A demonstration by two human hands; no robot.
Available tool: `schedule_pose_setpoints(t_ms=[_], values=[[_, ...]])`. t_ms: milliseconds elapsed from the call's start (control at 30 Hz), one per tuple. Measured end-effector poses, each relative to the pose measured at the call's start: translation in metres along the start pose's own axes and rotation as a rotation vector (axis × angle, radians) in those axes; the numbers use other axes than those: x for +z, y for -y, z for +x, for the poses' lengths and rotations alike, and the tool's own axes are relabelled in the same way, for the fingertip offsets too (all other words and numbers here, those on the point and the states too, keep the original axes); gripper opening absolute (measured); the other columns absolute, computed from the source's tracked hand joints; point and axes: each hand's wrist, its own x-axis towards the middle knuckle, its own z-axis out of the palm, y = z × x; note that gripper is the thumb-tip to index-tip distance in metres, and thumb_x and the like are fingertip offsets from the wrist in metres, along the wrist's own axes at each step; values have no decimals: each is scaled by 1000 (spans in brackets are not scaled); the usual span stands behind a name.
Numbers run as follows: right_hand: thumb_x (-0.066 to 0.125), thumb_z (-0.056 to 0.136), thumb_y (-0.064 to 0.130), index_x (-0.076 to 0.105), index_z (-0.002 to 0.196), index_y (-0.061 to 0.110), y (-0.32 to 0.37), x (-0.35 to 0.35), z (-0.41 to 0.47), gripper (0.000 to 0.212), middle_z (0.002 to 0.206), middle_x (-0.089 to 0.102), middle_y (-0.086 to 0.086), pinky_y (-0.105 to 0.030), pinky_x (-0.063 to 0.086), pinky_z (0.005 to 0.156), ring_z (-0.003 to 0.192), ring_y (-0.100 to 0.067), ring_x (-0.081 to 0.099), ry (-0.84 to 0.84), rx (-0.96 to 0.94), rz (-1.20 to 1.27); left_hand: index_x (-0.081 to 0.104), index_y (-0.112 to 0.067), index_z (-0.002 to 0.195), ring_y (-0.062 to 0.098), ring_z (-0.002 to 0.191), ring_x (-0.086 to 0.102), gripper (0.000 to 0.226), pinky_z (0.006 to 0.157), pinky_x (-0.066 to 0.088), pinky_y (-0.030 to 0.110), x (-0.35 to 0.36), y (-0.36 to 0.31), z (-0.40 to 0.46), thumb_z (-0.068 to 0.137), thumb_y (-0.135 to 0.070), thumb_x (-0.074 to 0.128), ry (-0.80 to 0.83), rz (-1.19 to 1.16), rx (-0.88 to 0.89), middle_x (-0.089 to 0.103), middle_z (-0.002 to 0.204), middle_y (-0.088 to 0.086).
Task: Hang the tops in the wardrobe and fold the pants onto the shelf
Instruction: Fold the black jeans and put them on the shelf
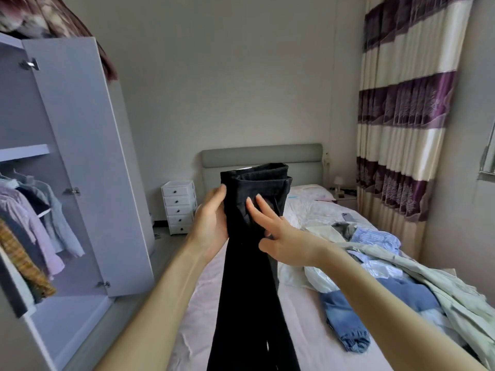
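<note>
Black pants (251, 263), doubled lengthwise, waistband up, legs dangling.

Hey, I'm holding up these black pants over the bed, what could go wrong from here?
1. Only the left hand grips the black pants near the waist; the right hand touches with straight fingers, so they may slip.
2. The long legs hang down and could come apart while folding.
3. The clothes pile crowds the bed, leaving little folding room.
</note>
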Motion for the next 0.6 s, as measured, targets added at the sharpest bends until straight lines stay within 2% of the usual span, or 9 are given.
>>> schedule_pose_setpoints(t_ms=[67, 133, 200, 267, 333, 400, 433, 533, 600], values=[[41, 89, 8, 2, 146, 42, 0, 7, 2, 77, 155, -19, 10, -46, 26, 111, 119, -39, 33, -58, -18, 46, 50, 0, 126, 29, 112, 60, 51, 92, 52, 37, 1, 0, -2, 87, -33, 53, 10, 44, 35, 60, 123, 20], [43, 88, 5, 15, 147, 37, 0, 12, 3, 72, 155, -7, 5, -30, 32, 106, 121, -26, 37, -92, -70, 87, 56, -1, 118, 28, 102, 65, 37, 83, 56, 35, 2, 2, -3, 86, -21, 60, -110, 117, 77, 63, 118, 20], [44, 86, -4, 37, 141, 23, -3, 10, 4, 62, 146, 23, 2, -14, 36, 91, 105, -8, 43, -252, -158, 185, 58, -4, 113, 30, 101, 65, 23, 85, 55, 39, -1, 3, -2, 91, -11, 55, -219, 132, 91, 64, 116, 20], [49, 86, -6, 51, 130, 11, -17, 3, 4, 48, 126, 41, 1, -23, 41, 90, 100, -6, 47, -569, -146, 289, 57, -7, 115, 30, 109, 61, 22, 95, 49, 44, -6, 1, -1, 94, -10, 51, -230, 133, 103, 63, 119, 17], [60, 88, 10, 39, 138, 14, -32, -7, 5, 54, 129, 38, 4, -33, 38, 100, 116, -10, 42, -717, -25, 388, 57, -11, 116, 27, 113, 59, 22, 101, 44, 45, -9, -6, -1, 95, -13, 50, -195, 172, 125, 63, 121, 12], [64, 87, 25, 18, 148, 20, -38, -18, 8, 76, 141, 30, 10, -31, 36, 102, 124, -6, 38, -559, 56, 630, 57, -13, 119, 23, 116, 58, 26, 104, 42, 43, -10, -14, -1, 96, -19, 49, -149, 222, 153, 62, 123, 8], [64, 86, 26, 19, 148, 21, -39, -23, 11, 77, 144, 33, 10, -31, 38, 101, 123, -6, 43, -457, 50, 777, 55, -14, 123, 21, 117, 57, 29, 104, 42, 42, -10, -18, -1, 96, -22, 48, -127, 246, 157, 62, 124, 6], [69, 79, 25, 57, 121, 17, -29, -39, 21, 45, 119, 65, -3, -30, 52, 88, 109, -18, 62, -236, -73, 962, 54, -19, 125, 17, 116, 58, 32, 100, 45, 36, -16, -33, 4, 96, -30, 46, -55, 283, 174, 62, 124, 2], [71, 77, 22, 68, 101, 21, -15, -43, 28, 25, 105, 71, -3, -27, 54, 81, 100, -20, 66, -176, -98, 965, 57, -23, 117, 11, 108, 61, 25, 91, 51, 27, -23, -47, 10, 96, -30, 46, -75, 361, 229, 65, 116, -3]])
